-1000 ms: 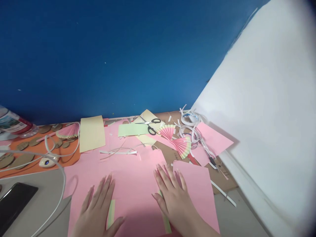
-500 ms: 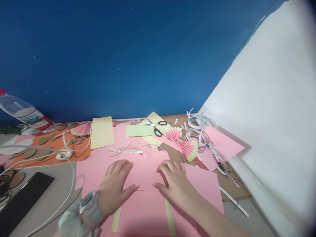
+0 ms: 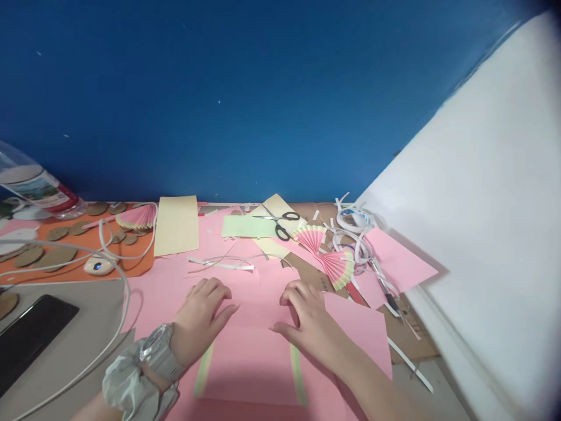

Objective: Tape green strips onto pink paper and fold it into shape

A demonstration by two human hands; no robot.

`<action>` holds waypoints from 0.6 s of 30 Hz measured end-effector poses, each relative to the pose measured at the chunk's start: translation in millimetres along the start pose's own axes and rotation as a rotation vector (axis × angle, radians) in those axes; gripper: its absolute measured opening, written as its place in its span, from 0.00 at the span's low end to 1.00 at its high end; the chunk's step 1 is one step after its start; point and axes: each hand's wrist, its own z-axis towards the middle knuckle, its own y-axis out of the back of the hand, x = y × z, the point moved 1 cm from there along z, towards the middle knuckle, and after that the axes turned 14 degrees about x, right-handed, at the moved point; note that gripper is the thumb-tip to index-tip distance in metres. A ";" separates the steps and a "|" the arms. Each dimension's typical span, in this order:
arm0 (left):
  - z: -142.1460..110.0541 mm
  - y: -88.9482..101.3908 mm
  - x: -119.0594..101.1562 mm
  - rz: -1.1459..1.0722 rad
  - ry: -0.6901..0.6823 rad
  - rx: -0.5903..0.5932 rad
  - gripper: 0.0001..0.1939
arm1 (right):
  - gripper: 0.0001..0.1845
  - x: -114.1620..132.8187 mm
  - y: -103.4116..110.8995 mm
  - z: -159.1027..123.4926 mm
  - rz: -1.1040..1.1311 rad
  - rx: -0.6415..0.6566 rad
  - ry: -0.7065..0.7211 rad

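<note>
A pink sheet of paper [image 3: 254,362] with green and yellow strips along its sides lies flat in front of me. My left hand [image 3: 205,313] rests on the pink paper at its left side, fingers bent and thumb held apart. On the right side, my right hand [image 3: 304,316] touches the paper with curved fingers, its thumb reaching inward. Pink paper shows between the two thumbs. A grey watch [image 3: 160,351] and a pale scrunchie [image 3: 131,380] are on my left wrist. Beyond the hands lie black-handled scissors [image 3: 283,225] and a pleated pink fan [image 3: 326,254].
Left are a tilted bottle [image 3: 41,187], a dark phone [image 3: 37,333], a white cable [image 3: 125,310] and another paper fan [image 3: 138,216]. Yellow paper [image 3: 177,225] and a green strip [image 3: 248,227] lie behind. Curled white strips [image 3: 355,225] and a pen [image 3: 385,286] are right.
The view has shifted slightly, so the bottle and phone appear farther left. My left fingers look more bent. Both hands stay on the paper at its two sides.
</note>
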 end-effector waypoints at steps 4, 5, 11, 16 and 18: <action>0.9 4.2 0.4 -0.093 0.013 -0.011 0.08 | 0.08 -0.9 0.4 1.0 0.122 -0.021 0.013; 0.5 5.1 0.8 -0.119 0.015 -0.013 0.09 | 0.07 -2.0 0.4 1.0 0.183 -0.038 0.011; -3.8 10.0 10.9 -0.297 0.154 -0.117 0.10 | 0.10 -16.0 -4.1 4.6 0.745 -0.238 0.016; 0.1 14.7 17.4 -0.415 0.229 -0.187 0.12 | 0.14 -23.9 -7.4 10.0 0.898 -0.307 0.062; 0.9 14.9 16.6 -0.446 0.252 -0.189 0.13 | 0.22 -24.2 -5.8 8.9 0.932 -0.286 0.120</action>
